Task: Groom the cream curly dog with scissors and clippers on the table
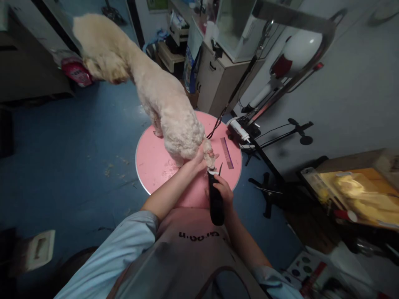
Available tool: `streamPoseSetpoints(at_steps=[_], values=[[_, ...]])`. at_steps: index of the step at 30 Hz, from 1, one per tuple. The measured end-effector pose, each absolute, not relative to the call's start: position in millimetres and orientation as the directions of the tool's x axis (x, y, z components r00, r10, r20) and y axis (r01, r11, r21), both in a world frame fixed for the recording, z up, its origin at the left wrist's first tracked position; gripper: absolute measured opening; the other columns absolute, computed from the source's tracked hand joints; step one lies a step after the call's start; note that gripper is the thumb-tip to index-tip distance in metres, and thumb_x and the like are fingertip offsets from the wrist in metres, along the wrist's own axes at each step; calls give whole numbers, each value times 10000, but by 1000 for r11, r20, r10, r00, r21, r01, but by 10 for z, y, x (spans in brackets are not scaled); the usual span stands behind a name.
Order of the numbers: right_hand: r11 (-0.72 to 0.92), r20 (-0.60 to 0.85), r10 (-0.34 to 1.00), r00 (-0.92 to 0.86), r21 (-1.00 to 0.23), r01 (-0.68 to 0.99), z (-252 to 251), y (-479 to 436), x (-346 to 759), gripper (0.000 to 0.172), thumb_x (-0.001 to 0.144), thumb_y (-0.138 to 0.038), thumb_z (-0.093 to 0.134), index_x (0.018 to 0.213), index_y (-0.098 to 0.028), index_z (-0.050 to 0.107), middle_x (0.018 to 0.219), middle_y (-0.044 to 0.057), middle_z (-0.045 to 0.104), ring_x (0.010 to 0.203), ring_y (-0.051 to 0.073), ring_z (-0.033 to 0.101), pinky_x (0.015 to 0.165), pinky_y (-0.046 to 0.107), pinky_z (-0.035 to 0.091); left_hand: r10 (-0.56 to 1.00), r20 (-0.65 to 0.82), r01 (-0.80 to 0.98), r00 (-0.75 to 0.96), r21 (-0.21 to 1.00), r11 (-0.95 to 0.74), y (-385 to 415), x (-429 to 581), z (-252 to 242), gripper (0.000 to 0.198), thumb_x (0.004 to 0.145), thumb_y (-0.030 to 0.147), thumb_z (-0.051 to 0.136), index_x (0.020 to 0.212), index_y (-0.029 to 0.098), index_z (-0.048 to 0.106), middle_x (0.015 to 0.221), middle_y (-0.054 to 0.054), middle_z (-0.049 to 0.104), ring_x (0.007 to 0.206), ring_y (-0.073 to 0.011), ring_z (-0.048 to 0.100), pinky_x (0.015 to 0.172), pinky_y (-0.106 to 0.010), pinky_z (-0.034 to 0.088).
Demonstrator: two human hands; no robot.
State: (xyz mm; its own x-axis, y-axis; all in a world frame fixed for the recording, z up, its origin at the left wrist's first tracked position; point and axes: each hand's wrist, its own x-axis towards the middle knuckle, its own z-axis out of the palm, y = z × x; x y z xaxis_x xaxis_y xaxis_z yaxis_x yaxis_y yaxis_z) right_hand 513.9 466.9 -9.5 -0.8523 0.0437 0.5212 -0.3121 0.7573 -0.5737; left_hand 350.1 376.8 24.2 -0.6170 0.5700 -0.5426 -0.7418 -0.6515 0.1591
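A cream-coloured dog (170,97) stands on a round pink table (149,164), its head turned toward the far left. My left hand (200,160) is closed around the lower part of one of its hind legs (208,149), which is lifted out to the right. In my right hand (225,192) is a black hair clipper (215,201), its blade end up against the hair at the paw. A thin dark pointed thing rises beside the blade; its kind is unclear. To the right of the paw, a metal comb (227,153) with a purple edge lies on the table.
A dark leash (232,96) runs from an overhead metal arm (293,23) down to the dog's rear. A white bottle (240,130) sits at the table's right edge. Cut hair lies on the blue floor (102,187). Cabinets (215,79) stand behind; a cluttered trolley (358,195) is at right.
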Motion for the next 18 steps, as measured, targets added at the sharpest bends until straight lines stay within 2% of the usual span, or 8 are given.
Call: streamPoseSetpoints(at_steps=[4, 7, 9, 12, 14, 16, 18], values=[[649, 391, 49, -919, -712, -268, -37, 4791, 5093, 234, 713, -266, 753, 924, -264, 651, 1139, 64, 713, 1051, 227, 686, 928, 410, 588, 577, -537, -737, -616, 134, -662, 3708, 3502, 278, 484, 974, 462, 384, 588, 171, 401, 422, 76, 347, 363, -59, 321, 708, -295, 532], [579, 371, 82, -925, -773, -258, 17, 4867, 5043, 234, 693, -277, 761, 899, -262, 653, 1142, 64, 711, 1056, 226, 682, 936, 412, 579, 571, -542, -732, -617, 129, -669, 3701, 3491, 301, 478, 993, 432, 334, 602, 169, 416, 423, 77, 324, 351, -59, 310, 658, -280, 535], [551, 333, 15, -943, -790, -270, 45, 4919, 5006, 202, 715, -266, 740, 898, -254, 657, 1152, 67, 706, 1069, 221, 676, 935, 402, 576, 559, -549, -726, -621, 136, -674, 3710, 3477, 307, 488, 1001, 423, 299, 602, 169, 419, 423, 74, 311, 342, -61, 299, 610, -263, 526], [499, 295, -91, -951, -813, -300, 51, 5008, 4936, 200, 735, -247, 721, 926, -254, 662, 1121, 63, 715, 1041, 209, 685, 915, 380, 581, 511, -560, -695, -652, 172, -698, 3746, 3467, 294, 462, 985, 424, 359, 605, 168, 421, 436, 71, 319, 340, -62, 296, 546, -238, 502], [450, 301, -93, -949, -837, -310, 14, 5067, 4869, 207, 740, -237, 718, 941, -250, 667, 1182, 72, 693, 1097, 214, 663, 962, 390, 556, 460, -549, -654, -697, 226, -721, 3786, 3479, 258, 430, 974, 413, 383, 627, 167, 445, 455, 65, 348, 350, -64, 320, 529, -229, 493], [386, 250, -138, -958, -878, -285, -64, 5121, 4789, 234, 746, -234, 716, 976, -236, 673, 1222, 83, 673, 1144, 223, 638, 1005, 402, 523, 334, -543, -566, -770, 340, -751, 3829, 3510, 190, 424, 963, 447, 378, 662, 166, 478, 471, 58, 375, 360, -65, 345, 500, -211, 471], [309, 139, -142, -980, -934, -178, -180, 5175, 4710, 243, 739, -249, 727, 975, -219, 678, 1097, 77, 715, 1052, 217, 673, 949, 382, 548, 144, -551, -469, -822, 512, -720, 3854, 3552, 88, 438, 927, 514, 425, 663, 168, 477, 476, 56, 392, 366, -62, 366, 442, -180, 409]])
